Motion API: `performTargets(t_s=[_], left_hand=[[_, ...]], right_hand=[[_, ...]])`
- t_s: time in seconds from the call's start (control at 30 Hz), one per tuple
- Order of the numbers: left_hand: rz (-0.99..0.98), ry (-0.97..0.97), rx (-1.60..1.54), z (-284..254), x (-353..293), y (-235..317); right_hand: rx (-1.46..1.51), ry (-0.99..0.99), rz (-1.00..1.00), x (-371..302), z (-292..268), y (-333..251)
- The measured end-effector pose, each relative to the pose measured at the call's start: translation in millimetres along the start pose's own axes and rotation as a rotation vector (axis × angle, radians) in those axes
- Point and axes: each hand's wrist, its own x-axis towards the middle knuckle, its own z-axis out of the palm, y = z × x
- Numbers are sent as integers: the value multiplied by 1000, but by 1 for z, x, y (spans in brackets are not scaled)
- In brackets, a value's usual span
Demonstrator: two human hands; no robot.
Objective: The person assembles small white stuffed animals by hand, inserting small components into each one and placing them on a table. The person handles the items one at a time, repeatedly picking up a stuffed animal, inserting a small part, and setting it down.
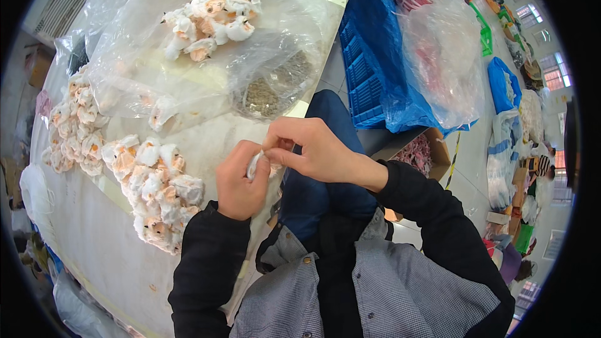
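Above my lap, at the table's edge, both hands meet on a small white plush piece (253,166). My left hand (241,181) is closed around it, so most of the piece is hidden. The thumb and fingertips of my right hand (319,149) pinch at its upper end; whether they also hold something finer cannot be made out. To the left of my hands lies a heap of fluffy white and peach plush pieces (156,191), some with small dark spots. A similar pile (75,128) sits farther left, and another (213,19) rests on see-through plastic at the far side.
A see-through bag of grainy brownish filling (263,94) lies on the pale table (94,231). To the right stands a blue crate (363,84) with blue sheeting and a plastic bag of pink material (438,56). Below it is a cardboard box of pink scraps (416,153).
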Motion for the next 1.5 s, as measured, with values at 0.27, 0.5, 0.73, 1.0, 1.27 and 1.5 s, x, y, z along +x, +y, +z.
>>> performTargets(t_s=[0.27, 0.5, 0.73, 1.0, 1.27, 1.5], left_hand=[[-70, 42, -188, 1, -1, -5], [-179, -29, -363, -4, -2, -4], [-233, 130, -396, -3, 4, 0], [-386, 55, -745, -14, 6, 29], [-417, 109, -881, -21, 8, 25], [-416, 138, -872, -17, 10, 22]], right_hand=[[53, 140, 67, -10, 7, -10], [10, 167, 42, -16, 6, -6], [-45, 374, 13, -19, 5, -11], [-12, 507, -35, -14, 23, -20], [-182, 473, -26, -13, 34, -22], [-252, 361, -7, -14, 37, -11]])
